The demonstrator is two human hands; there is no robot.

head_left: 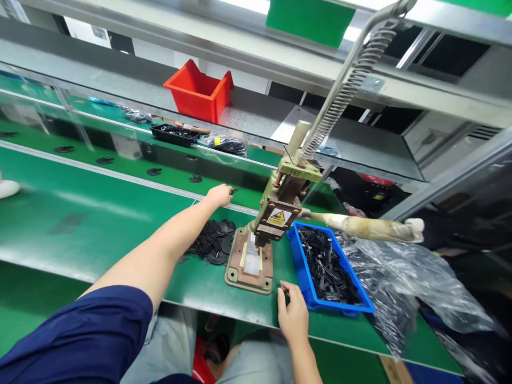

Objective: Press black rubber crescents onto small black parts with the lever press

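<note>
My left hand reaches out over the far edge of the work table, above the green belt. Its fingers are closed on a small black plastic part, mostly hidden by the hand. My right hand lies at the near table edge, loosely curled, thumb and forefinger apart, with nothing visible in it. Between the hands stands a hand press with a pale block in its base. A heap of flat, rounded black parts lies left of the press, below my left forearm.
A blue tray full of thin black pieces stands right of the press, under its lever. Clear plastic bags lie beyond it. Several black parts sit spaced along the belt. A red bin is on the shelf.
</note>
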